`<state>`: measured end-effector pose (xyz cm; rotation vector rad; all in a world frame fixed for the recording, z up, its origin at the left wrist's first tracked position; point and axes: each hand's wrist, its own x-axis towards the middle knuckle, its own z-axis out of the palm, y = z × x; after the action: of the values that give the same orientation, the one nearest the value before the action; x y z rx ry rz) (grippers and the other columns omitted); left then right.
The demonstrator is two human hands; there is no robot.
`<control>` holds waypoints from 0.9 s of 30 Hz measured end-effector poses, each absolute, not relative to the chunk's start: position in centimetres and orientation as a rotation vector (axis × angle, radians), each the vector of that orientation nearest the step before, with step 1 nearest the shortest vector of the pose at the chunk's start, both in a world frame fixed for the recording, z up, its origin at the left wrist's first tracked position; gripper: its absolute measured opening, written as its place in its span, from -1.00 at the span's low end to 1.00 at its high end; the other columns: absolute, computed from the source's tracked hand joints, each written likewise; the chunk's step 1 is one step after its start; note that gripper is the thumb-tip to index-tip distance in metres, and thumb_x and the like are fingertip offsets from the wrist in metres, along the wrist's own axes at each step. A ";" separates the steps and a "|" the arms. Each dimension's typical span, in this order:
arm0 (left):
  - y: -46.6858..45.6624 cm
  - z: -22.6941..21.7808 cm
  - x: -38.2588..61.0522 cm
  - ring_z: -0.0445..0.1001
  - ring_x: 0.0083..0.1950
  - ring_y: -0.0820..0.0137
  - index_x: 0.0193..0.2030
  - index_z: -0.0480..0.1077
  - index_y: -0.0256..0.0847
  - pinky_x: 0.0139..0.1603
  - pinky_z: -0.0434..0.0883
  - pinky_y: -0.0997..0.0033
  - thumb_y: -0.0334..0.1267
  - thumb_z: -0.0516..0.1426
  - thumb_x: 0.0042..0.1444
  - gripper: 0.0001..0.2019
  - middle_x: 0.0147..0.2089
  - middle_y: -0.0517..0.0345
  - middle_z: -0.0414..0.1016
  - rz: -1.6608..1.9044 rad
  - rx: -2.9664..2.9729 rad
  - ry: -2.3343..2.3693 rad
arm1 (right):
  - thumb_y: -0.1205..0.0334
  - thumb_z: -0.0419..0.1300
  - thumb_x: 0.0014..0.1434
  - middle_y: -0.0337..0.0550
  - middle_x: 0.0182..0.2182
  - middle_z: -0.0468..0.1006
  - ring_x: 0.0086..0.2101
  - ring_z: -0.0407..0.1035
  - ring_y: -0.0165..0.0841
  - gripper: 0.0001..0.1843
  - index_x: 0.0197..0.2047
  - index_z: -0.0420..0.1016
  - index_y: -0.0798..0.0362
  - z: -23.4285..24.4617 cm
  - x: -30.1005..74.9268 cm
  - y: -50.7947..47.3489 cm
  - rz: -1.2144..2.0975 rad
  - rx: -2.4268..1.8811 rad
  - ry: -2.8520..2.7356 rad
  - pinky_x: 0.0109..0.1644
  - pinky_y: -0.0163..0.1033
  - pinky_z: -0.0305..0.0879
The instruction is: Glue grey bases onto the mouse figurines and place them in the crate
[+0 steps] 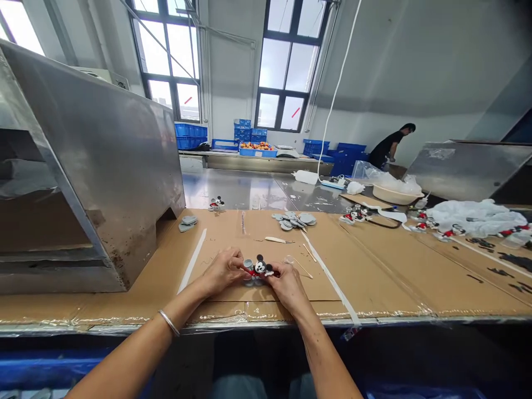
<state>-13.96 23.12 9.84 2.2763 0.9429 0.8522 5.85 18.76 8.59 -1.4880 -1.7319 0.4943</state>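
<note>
At the lower centre of the frame, my left hand (223, 271) and right hand (288, 286) pinch the mouse figure (260, 268), one at each side. I judge it best to grip lightly, steady it over the cardboard (374, 266), and leave its face uncovered.

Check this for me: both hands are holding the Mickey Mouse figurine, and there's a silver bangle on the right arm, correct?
Not quite: the silver bangle is on the left arm, not the right, as the head view shows. The left hand and right hand are both holding the Mickey Mouse figurine.
</note>
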 end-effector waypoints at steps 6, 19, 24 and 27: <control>23.5 10.1 -13.8 0.31 -0.23 0.35 -0.39 0.37 -0.23 -0.15 0.29 0.24 -0.20 0.19 0.13 -0.84 -0.32 0.21 0.30 0.801 2.345 0.929 | 0.31 0.11 0.06 -0.16 -0.47 0.55 -0.37 0.38 -0.30 -0.79 -0.45 0.59 0.07 8.7 6.0 18.7 0.489 -1.476 -1.758 -0.31 -0.32 0.15; 24.0 9.9 -13.9 0.26 -0.18 0.30 -0.30 0.46 -0.17 -0.12 0.23 0.30 -0.25 0.04 0.25 -0.81 -0.27 0.11 0.35 0.746 2.504 0.668 | 0.45 0.11 0.09 -0.19 -0.47 0.52 -0.37 0.33 -0.34 -0.76 -0.45 0.58 0.06 9.1 5.8 18.4 0.489 -1.460 -1.808 -0.28 -0.32 0.10; 24.4 9.7 -14.1 0.22 -0.21 0.29 -0.34 0.49 -0.15 -0.14 0.20 0.30 -0.29 0.03 0.25 -0.78 -0.32 0.12 0.33 0.760 2.529 0.602 | 0.46 0.12 0.09 -0.18 -0.50 0.49 -0.38 0.32 -0.34 -0.76 -0.51 0.54 0.09 9.5 5.9 18.4 0.481 -1.479 -1.818 -0.31 -0.33 0.07; 24.4 9.6 -14.2 0.24 -0.21 0.29 -0.31 0.52 -0.13 -0.14 0.20 0.30 -0.27 0.04 0.24 -0.78 -0.33 0.12 0.33 0.771 2.511 0.605 | 0.45 0.13 0.10 -0.18 -0.48 0.53 -0.37 0.34 -0.33 -0.77 -0.50 0.55 0.09 9.5 5.8 18.5 0.488 -1.471 -1.826 -0.29 -0.33 0.09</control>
<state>-14.22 24.40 9.64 2.5111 0.6051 0.7711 5.83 18.49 9.46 -1.4713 -1.8264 0.4876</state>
